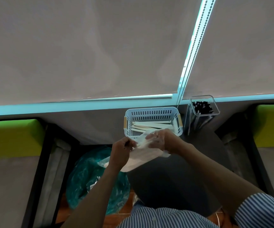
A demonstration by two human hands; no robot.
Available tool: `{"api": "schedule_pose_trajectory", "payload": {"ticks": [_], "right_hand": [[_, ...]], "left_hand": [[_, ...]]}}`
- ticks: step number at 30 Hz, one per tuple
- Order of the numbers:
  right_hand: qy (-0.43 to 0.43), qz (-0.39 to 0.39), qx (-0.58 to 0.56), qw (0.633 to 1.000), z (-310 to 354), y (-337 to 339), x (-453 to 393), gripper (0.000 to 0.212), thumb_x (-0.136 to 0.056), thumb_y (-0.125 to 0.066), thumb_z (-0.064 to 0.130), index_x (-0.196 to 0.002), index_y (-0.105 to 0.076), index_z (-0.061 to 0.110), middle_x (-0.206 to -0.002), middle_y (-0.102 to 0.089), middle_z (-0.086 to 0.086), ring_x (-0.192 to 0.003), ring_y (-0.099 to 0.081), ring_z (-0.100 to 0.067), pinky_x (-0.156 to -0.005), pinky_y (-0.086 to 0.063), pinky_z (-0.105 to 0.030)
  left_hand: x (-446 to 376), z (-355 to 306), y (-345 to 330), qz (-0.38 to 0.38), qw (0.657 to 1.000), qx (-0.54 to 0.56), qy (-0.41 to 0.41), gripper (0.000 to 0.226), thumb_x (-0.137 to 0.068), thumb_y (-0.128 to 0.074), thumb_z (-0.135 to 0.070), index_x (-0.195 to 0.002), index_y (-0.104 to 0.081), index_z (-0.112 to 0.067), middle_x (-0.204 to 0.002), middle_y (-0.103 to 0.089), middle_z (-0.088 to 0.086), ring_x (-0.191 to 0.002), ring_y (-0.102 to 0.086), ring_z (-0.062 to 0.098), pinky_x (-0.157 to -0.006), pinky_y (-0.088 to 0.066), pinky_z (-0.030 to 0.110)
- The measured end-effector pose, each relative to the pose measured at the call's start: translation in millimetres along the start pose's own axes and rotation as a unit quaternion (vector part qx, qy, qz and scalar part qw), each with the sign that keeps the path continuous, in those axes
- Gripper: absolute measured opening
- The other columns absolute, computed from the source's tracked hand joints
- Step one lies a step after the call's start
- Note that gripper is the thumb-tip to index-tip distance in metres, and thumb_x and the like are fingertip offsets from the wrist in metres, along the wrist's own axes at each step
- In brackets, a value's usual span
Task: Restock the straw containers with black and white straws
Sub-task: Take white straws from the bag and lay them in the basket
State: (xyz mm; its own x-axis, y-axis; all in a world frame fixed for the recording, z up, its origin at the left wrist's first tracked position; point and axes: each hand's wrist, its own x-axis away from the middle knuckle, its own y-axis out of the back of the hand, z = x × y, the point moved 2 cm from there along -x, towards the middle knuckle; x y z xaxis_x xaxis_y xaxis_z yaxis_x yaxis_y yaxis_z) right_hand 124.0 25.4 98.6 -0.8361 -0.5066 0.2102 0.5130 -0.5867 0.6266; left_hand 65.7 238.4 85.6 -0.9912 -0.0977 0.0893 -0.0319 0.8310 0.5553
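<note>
Left hand (pixel 122 151) pinches the near edge of a clear plastic bag (pixel 142 157) of white straws (pixel 145 144); right hand (pixel 161 139) is inside the bag's mouth, fingers curled round the straws. Both hover just in front of a pale blue basket (pixel 152 112) on the table (pixel 96 125), with more white straws lying flat inside. Right of the basket stands a clear container (pixel 203 100) of upright black straws (pixel 202 107). A teal bag (pixel 90 178) sits on the floor below

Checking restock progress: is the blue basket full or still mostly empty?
Partly filled. The blue basket holds one shallow layer of white straws; its slotted walls rise well above them.
</note>
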Motion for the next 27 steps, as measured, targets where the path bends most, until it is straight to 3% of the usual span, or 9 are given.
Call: {"api": "schedule_pose_trajectory", "payload": {"ticks": [3,4,7,10,13,17,20,23,27], "right_hand": [[-0.043,0.004,-0.053,0.998,-5,5,-2,0.023,-0.087,-0.076,0.012,-0.110,-0.075,0.012,-0.091,-0.070,0.011,-0.081,-0.066,0.002,-0.069,-0.053,-0.008],[-0.051,0.007,-0.057,0.997,-5,8,-3,0.023,-0.087,-0.075,0.012,-0.110,-0.075,0.013,-0.093,-0.072,0.008,-0.079,-0.064,0.001,-0.069,-0.053,-0.010],[-0.029,-0.014,-0.026,0.999,-8,15,-7,0.022,-0.088,-0.073,0.008,-0.109,-0.075,0.014,-0.109,-0.074,0.001,-0.089,-0.067,0.004,-0.086,-0.055,-0.015],[-0.006,-0.024,0.022,0.999,-3,25,-5,0.020,-0.089,-0.073,0.011,-0.108,-0.076,0.015,-0.103,-0.074,0.006,-0.082,-0.063,0.014,-0.078,-0.049,-0.004],[-0.011,-0.047,0.002,0.999,2,33,-4,0.019,-0.089,-0.073,0.010,-0.107,-0.076,0.014,-0.097,-0.072,0.006,-0.086,-0.069,-0.001,-0.072,-0.049,-0.005],[0.011,-0.050,0.014,0.999,10,27,-1,0.030,-0.092,-0.071,0.020,-0.120,-0.068,0.011,-0.112,-0.062,0.006,-0.098,-0.060,-0.006,-0.073,-0.043,-0.002],[0.000,-0.044,0.011,0.999,12,17,-2,0.039,-0.090,-0.072,0.027,-0.125,-0.064,0.014,-0.124,-0.060,0.000,-0.107,-0.057,-0.012,-0.082,-0.044,-0.010],[-0.007,-0.036,-0.012,0.999,12,14,0,0.026,-0.089,-0.073,0.017,-0.115,-0.072,0.016,-0.121,-0.068,-0.001,-0.106,-0.061,-0.010,-0.098,-0.049,-0.025],[0.025,-0.034,0.026,0.999,11,20,-1,0.019,-0.089,-0.070,0.003,-0.106,-0.076,0.009,-0.115,-0.073,-0.004,-0.104,-0.066,-0.008,-0.099,-0.049,-0.019]], "left_hand": [[1,-1,-1,-0.003,1.000,-0.007,-0.003,0.015,-0.091,-0.065,0.003,-0.081,-0.072,-0.005,-0.074,-0.070,-0.005,-0.066,-0.060,-0.007,-0.064,-0.045,0.007],[1,-2,-1,-0.006,1.000,-0.010,-0.004,0.015,-0.091,-0.065,0.003,-0.081,-0.072,-0.004,-0.073,-0.069,-0.004,-0.065,-0.059,-0.008,-0.063,-0.044,0.006],[1,-2,-2,-0.020,1.000,-0.016,-0.007,0.015,-0.092,-0.063,0.004,-0.081,-0.071,-0.002,-0.070,-0.066,-0.007,-0.063,-0.058,-0.010,-0.062,-0.042,0.004],[1,-1,0,-0.030,0.999,-0.012,0.000,0.016,-0.091,-0.062,0.006,-0.080,-0.071,-0.002,-0.069,-0.065,-0.008,-0.063,-0.058,-0.009,-0.064,-0.042,0.004],[-1,0,1,-0.039,0.999,0.001,0.000,0.021,-0.090,-0.062,0.009,-0.079,-0.070,-0.006,-0.071,-0.067,-0.007,-0.066,-0.061,-0.005,-0.068,-0.048,0.007],[-5,-3,0,-0.051,0.998,0.035,0.008,0.028,-0.087,-0.058,0.016,-0.075,-0.068,-0.007,-0.072,-0.069,-0.003,-0.064,-0.061,-0.001,-0.069,-0.052,0.017],[-7,-7,-4,-0.045,0.998,0.041,0.014,0.032,-0.086,-0.056,0.016,-0.074,-0.067,-0.012,-0.073,-0.070,-0.003,-0.064,-0.061,-0.002,-0.066,-0.052,0.017],[-7,-7,-6,-0.045,0.998,0.040,0.016,0.039,-0.085,-0.055,0.016,-0.070,-0.066,-0.018,-0.071,-0.070,-0.005,-0.064,-0.060,-0.002,-0.068,-0.052,0.017],[-3,-1,-6,-0.045,0.998,0.043,0.012,0.041,-0.086,-0.058,0.016,-0.071,-0.064,-0.022,-0.072,-0.069,-0.006,-0.065,-0.062,-0.004,-0.072,-0.055,0.019]]}}
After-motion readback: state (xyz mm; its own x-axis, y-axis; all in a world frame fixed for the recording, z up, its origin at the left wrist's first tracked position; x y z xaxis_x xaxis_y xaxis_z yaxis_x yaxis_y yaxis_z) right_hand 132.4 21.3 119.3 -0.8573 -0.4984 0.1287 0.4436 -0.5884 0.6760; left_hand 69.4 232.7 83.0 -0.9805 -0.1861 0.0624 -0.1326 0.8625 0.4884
